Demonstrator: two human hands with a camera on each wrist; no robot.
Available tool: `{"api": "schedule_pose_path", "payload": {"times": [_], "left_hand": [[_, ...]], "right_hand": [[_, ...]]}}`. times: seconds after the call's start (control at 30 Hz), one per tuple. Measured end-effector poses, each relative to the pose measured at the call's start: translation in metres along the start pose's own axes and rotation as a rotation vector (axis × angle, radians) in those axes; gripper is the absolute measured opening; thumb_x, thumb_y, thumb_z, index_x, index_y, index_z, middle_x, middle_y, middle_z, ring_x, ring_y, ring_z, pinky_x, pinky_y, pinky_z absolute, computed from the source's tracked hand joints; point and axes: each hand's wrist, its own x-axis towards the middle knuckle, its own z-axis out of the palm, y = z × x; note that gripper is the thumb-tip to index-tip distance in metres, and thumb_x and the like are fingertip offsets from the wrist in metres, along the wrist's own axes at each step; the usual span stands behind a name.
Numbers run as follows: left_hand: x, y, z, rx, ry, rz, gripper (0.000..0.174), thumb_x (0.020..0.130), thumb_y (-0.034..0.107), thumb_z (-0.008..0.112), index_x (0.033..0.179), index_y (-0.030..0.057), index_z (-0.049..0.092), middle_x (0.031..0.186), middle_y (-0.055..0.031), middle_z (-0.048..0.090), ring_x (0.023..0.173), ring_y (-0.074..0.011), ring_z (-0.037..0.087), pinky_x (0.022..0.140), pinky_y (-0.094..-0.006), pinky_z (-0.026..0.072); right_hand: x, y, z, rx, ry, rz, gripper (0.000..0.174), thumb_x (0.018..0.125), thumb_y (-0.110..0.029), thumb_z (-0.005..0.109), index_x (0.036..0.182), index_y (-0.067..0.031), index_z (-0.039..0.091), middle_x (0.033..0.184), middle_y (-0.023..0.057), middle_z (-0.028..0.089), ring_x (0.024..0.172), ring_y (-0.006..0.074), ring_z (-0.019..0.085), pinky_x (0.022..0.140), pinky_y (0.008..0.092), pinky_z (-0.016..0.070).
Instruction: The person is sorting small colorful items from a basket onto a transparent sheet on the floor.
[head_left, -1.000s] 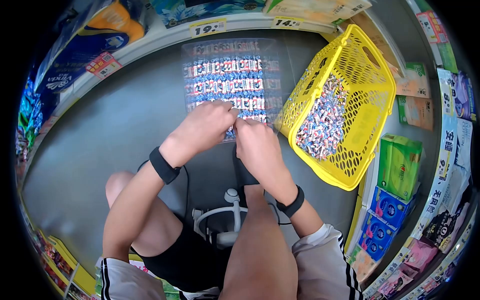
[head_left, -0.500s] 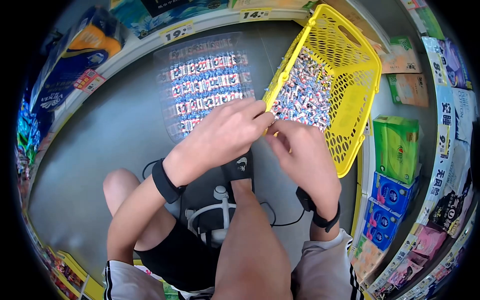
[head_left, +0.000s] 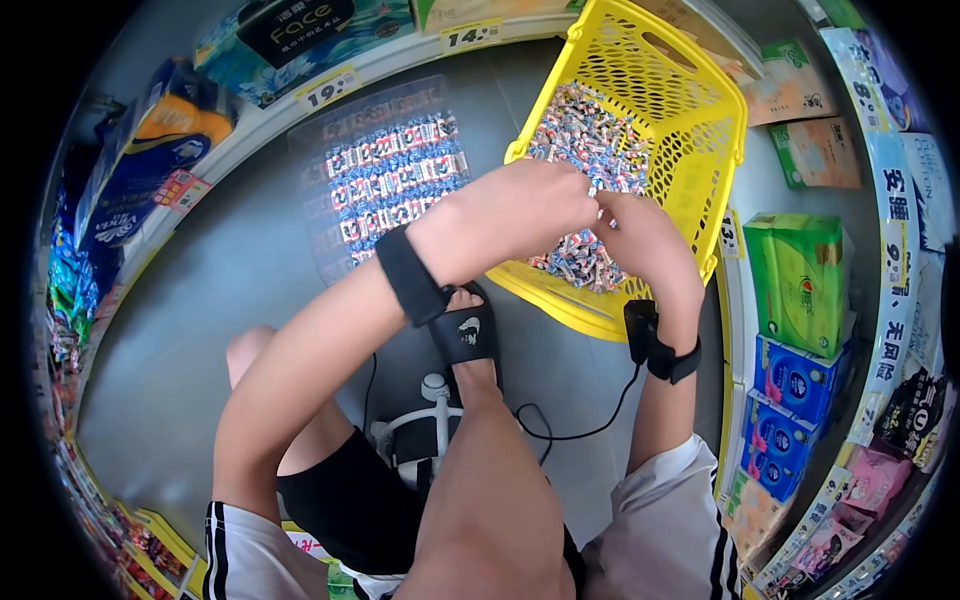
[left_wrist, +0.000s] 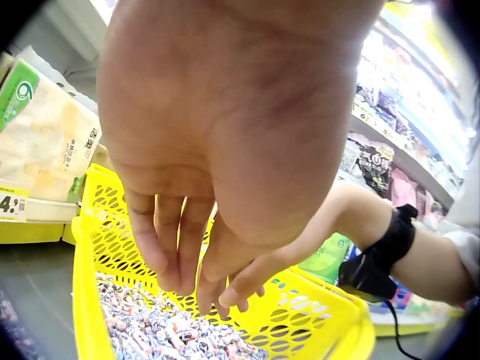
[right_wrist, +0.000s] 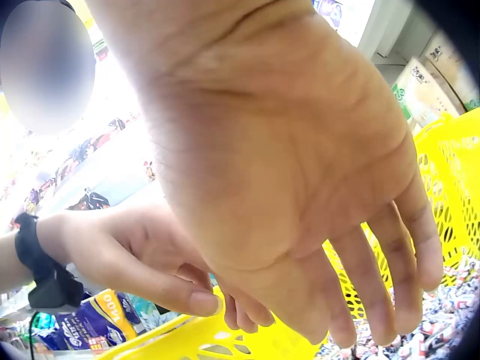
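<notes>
Over the yellow basket [head_left: 565, 312], my left hand [head_left: 510, 215] and right hand [head_left: 650, 240] hang with fingertips close together. Beneath them lies a heap of small wrapped candies [head_left: 585, 125]. In the left wrist view my left hand [left_wrist: 225, 135] points its loose, nearly straight fingers down into the basket. My right hand [right_wrist: 300, 165] has its fingers spread and straight in the right wrist view, palm facing the camera. Neither wrist view shows a candy between the fingers. Left of the basket, a clear plastic box [head_left: 312, 130] holds more candies in neat rows [head_left: 400, 185].
Shelves with tissue packs [head_left: 795, 285] run along the right, and price tags [head_left: 472, 37] line the shelf edge at the back. A slippered foot [head_left: 468, 330] and a white stand [head_left: 435, 415] are below the hands. A cable [head_left: 590, 435] trails from the right wrist camera.
Both hands have moved right, from above the clear box to above the yellow basket. The view has turned, so box and basket sit further left. The right fingers have loosened.
</notes>
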Motion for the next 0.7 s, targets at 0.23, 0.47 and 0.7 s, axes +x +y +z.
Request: {"api": "schedule_pose_path", "payload": {"times": [0.23, 0.47, 0.7], "left_hand": [[0.033, -0.001, 0.016, -0.03, -0.206, -0.081, 0.011, 0.085, 0.004, 0.067, 0.091, 0.001, 0.076, 0.089, -0.0167, 0.073, 0.091, -0.0363, 0.074, 0.08, -0.0462, 0.0597], [0.053, -0.013, 0.042, 0.065, -0.404, -0.166, 0.018, 0.086, 0.018, 0.072, 0.095, 0.0049, 0.08, 0.09, -0.0172, 0.077, 0.087, -0.0362, 0.077, 0.073, -0.0458, 0.061], [0.06, -0.017, 0.065, 0.148, -0.493, -0.167, 0.017, 0.082, 0.022, 0.076, 0.089, 0.0085, 0.083, 0.09, -0.0125, 0.079, 0.089, -0.0317, 0.079, 0.071, -0.0465, 0.0618]], "right_hand": [[0.014, 0.009, 0.005, 0.013, -0.46, 0.143, 0.038, 0.095, -0.026, 0.07, 0.13, -0.0104, 0.071, 0.119, 0.0221, 0.074, 0.108, 0.0403, 0.071, 0.093, 0.0473, 0.0556], [0.026, 0.037, 0.032, -0.065, -0.592, 0.009, 0.046, 0.095, -0.027, 0.065, 0.142, -0.0221, 0.067, 0.134, 0.0152, 0.07, 0.124, 0.0334, 0.066, 0.107, 0.0421, 0.0513], [0.032, 0.02, 0.036, -0.067, -0.685, 0.066, 0.054, 0.088, -0.022, 0.064, 0.143, -0.0233, 0.066, 0.138, 0.0124, 0.069, 0.124, 0.0306, 0.067, 0.103, 0.0386, 0.0533]]}}
